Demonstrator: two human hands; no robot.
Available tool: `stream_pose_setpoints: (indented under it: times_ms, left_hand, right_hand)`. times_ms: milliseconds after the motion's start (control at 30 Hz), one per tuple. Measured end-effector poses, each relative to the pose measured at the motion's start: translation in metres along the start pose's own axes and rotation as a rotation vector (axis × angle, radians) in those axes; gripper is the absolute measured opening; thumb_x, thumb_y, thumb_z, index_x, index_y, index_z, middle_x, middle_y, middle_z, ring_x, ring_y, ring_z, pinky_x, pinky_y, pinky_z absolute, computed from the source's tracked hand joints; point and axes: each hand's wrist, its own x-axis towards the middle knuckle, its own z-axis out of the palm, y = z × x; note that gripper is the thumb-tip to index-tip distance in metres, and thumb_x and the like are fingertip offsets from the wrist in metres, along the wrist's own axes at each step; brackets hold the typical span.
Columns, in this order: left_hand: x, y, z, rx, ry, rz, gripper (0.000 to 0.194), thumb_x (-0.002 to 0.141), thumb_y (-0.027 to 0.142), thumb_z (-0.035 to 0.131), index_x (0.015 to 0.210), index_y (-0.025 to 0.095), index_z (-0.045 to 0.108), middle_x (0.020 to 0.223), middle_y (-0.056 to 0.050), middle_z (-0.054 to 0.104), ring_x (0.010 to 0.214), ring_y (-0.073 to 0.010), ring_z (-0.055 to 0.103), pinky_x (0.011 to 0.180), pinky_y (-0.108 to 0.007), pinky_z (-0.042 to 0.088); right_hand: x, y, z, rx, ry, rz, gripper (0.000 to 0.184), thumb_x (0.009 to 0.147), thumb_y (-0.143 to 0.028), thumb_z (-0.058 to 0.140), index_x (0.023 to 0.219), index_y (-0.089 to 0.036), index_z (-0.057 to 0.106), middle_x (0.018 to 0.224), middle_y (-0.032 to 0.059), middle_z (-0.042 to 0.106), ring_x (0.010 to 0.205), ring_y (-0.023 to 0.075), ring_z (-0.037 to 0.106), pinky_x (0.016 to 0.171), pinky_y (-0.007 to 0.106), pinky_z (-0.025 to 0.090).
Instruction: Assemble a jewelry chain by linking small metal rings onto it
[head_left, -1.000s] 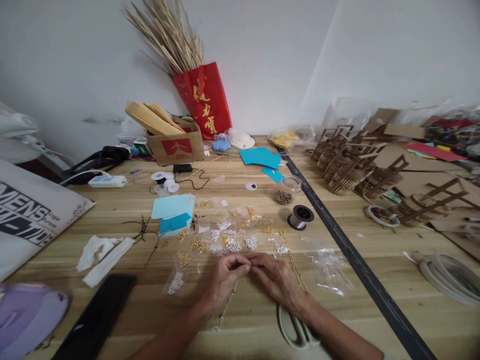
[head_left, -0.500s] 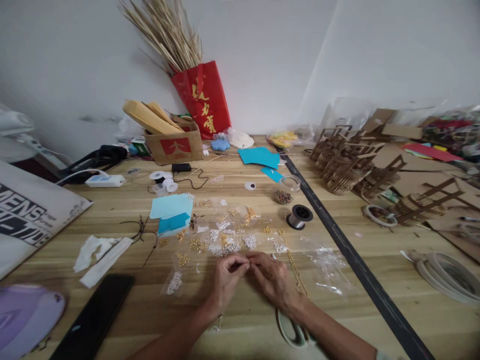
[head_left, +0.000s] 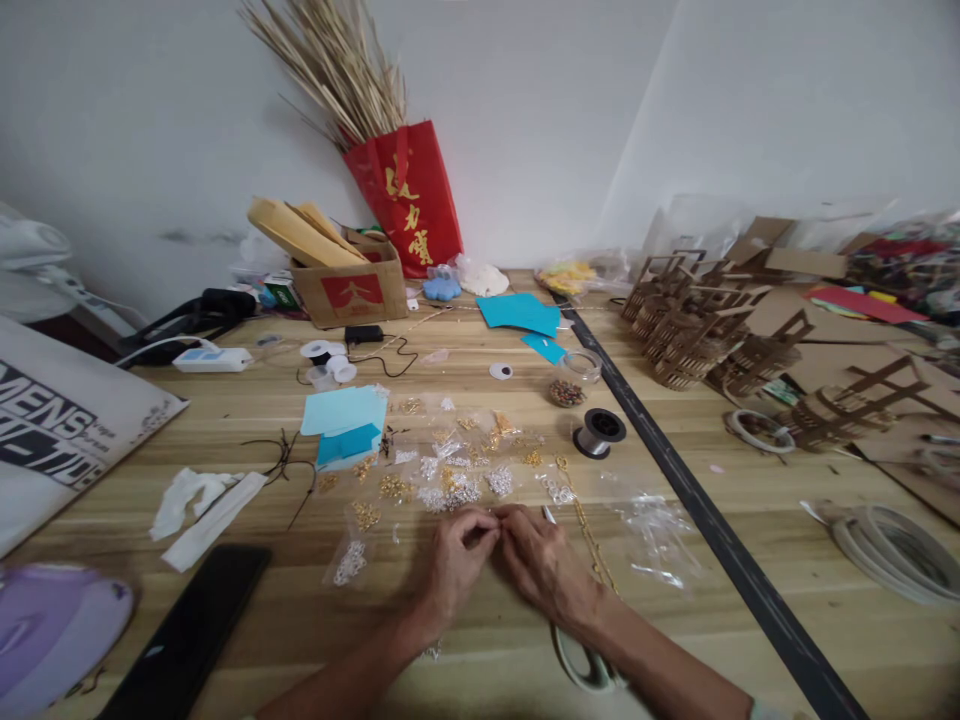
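Observation:
My left hand (head_left: 454, 565) and my right hand (head_left: 544, 565) meet fingertip to fingertip low in the middle of the wooden table (head_left: 750, 600). Both are pinched closed on something tiny between them that I cannot make out. Just beyond the fingers lie several small clear bags of gold and silver beads (head_left: 457, 475). A gold chain (head_left: 589, 535) runs along the table past my right hand. White-handled scissors (head_left: 581, 665) lie under my right wrist.
A spool of wire (head_left: 598, 432) and a jar of beads (head_left: 574, 380) stand behind the bags. Light blue paper (head_left: 343, 425) lies to the left, a black phone (head_left: 187, 640) at the near left. Laser-cut wooden models (head_left: 697, 320) fill the right side beyond a black strip (head_left: 705, 520).
Both hands stay pinched together at the same spot; the fingers shift only slightly. The camera view has hardly moved.

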Motion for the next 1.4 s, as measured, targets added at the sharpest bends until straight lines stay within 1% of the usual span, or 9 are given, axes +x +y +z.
stream_pose_setpoints:
  times_ms: [167,400,533,633,767,900,1067,1233,1400]
  left_hand:
    - [-0.003,0.0,0.002,0.015,-0.015,0.005,0.014,0.073,0.01,0.059,0.063,0.016,0.067,0.069,-0.005,0.068,0.069,-0.0167,0.063,0.066,-0.024,0.049]
    - [-0.003,-0.005,0.001,0.031,-0.02,-0.028,0.012,0.073,0.009,0.06,0.066,0.016,0.067,0.07,-0.004,0.07,0.068,-0.0163,0.064,0.065,-0.023,0.05]
    - [-0.001,-0.005,0.0,0.067,-0.018,-0.018,0.013,0.073,0.006,0.06,0.068,0.016,0.067,0.07,-0.004,0.07,0.067,-0.0157,0.065,0.065,-0.022,0.051]
    - [-0.002,-0.004,-0.001,0.098,-0.021,0.021,0.014,0.073,0.005,0.059,0.07,0.016,0.067,0.071,-0.003,0.07,0.067,-0.0152,0.066,0.064,-0.022,0.052]
    - [-0.004,0.001,-0.002,0.122,-0.037,0.1,0.02,0.074,0.003,0.057,0.08,0.017,0.069,0.077,-0.004,0.072,0.07,-0.015,0.068,0.066,-0.021,0.054]
    - [-0.003,0.006,-0.004,0.191,-0.057,0.207,0.022,0.075,0.002,0.056,0.08,0.019,0.07,0.08,-0.004,0.073,0.075,-0.0161,0.068,0.072,-0.024,0.054]
    - [-0.003,0.007,-0.006,0.238,-0.084,0.249,0.017,0.079,0.006,0.058,0.079,0.018,0.069,0.079,-0.006,0.072,0.075,-0.0175,0.068,0.072,-0.026,0.054]
    - [-0.004,0.005,-0.008,0.292,-0.112,0.313,0.018,0.084,0.007,0.054,0.082,0.018,0.069,0.079,-0.006,0.071,0.074,-0.0171,0.067,0.07,-0.026,0.053]
    - [-0.006,0.008,-0.012,0.369,-0.178,0.369,0.02,0.089,0.009,0.051,0.087,0.018,0.069,0.084,-0.007,0.07,0.077,-0.0175,0.066,0.073,-0.026,0.053]
  right_hand:
    - [-0.001,0.001,0.0,0.012,-0.013,0.005,0.017,0.09,-0.009,0.039,0.094,-0.019,0.052,0.088,0.0099,0.067,0.077,0.0208,0.066,0.068,0.03,0.052]
    - [0.003,0.001,-0.007,0.293,-0.003,0.181,0.01,0.088,-0.014,0.047,0.083,-0.02,0.053,0.078,0.003,0.068,0.064,0.0144,0.063,0.06,0.023,0.047]
    - [0.006,-0.003,-0.011,0.4,-0.026,0.231,0.011,0.087,-0.014,0.048,0.078,-0.02,0.052,0.08,0.0024,0.068,0.073,0.0156,0.064,0.065,0.023,0.047]
    - [0.006,-0.002,-0.011,0.452,-0.034,0.259,0.011,0.085,-0.015,0.049,0.076,-0.02,0.052,0.078,0.002,0.067,0.073,0.0153,0.063,0.064,0.022,0.046]
    - [0.004,0.001,-0.011,0.441,-0.062,0.297,0.01,0.084,-0.017,0.049,0.075,-0.019,0.052,0.07,0.0,0.062,0.064,0.0133,0.055,0.057,0.021,0.039]
    - [0.003,0.002,-0.011,0.422,-0.072,0.322,0.009,0.085,-0.02,0.049,0.076,-0.019,0.053,0.066,-0.0025,0.057,0.059,0.0116,0.049,0.053,0.02,0.034]
    - [0.003,0.002,-0.01,0.434,-0.062,0.313,0.012,0.086,-0.022,0.049,0.075,-0.019,0.052,0.067,-0.0019,0.058,0.06,0.0121,0.05,0.054,0.021,0.037]
    - [0.002,0.002,-0.01,0.399,-0.072,0.281,0.01,0.087,-0.021,0.049,0.078,-0.02,0.052,0.069,-0.0014,0.06,0.063,0.0133,0.053,0.056,0.021,0.04]
    - [0.002,0.0,-0.012,0.344,-0.09,0.259,0.012,0.088,-0.019,0.047,0.077,-0.02,0.051,0.064,-0.0033,0.054,0.057,0.0118,0.047,0.054,0.021,0.037]
